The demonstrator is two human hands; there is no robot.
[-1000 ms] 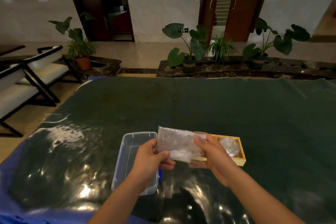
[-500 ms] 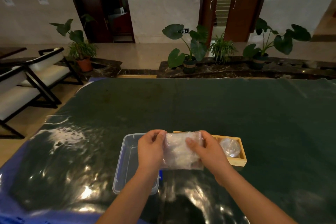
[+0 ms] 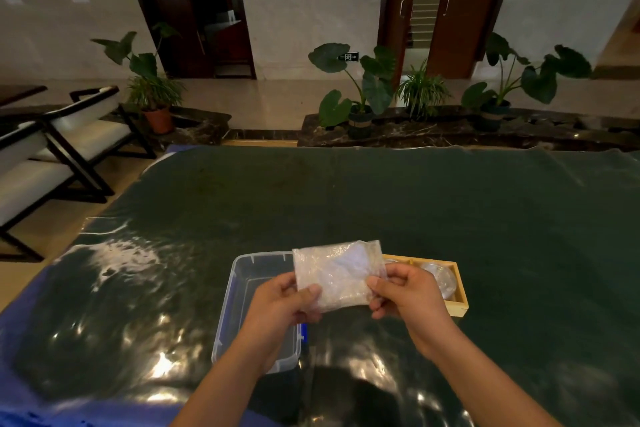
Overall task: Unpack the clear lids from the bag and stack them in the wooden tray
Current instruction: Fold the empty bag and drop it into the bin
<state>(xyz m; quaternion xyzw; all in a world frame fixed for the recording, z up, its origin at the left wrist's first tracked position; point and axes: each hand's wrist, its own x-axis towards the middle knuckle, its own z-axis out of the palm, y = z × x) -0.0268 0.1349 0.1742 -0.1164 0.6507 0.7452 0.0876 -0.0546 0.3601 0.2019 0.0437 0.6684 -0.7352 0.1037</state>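
A crinkled clear plastic bag (image 3: 337,274) is held upright above the table between both hands. My left hand (image 3: 282,305) pinches its lower left edge with thumb in front. My right hand (image 3: 405,295) pinches its lower right edge. Behind the bag and my right hand sits the wooden tray (image 3: 459,302), with a clear lid (image 3: 438,279) lying in its right end. The tray's left part is hidden by the bag. What is inside the bag cannot be made out.
A clear plastic bin (image 3: 242,302) stands just left of the tray, partly under my left hand. The table wears a dark green glossy cover (image 3: 346,198). Chairs (image 3: 52,149) stand off the table's left side, potted plants beyond its far edge.
The bag has been turned and lifted from a low flat hold to an upright one. Both hands slid down to its bottom corners.
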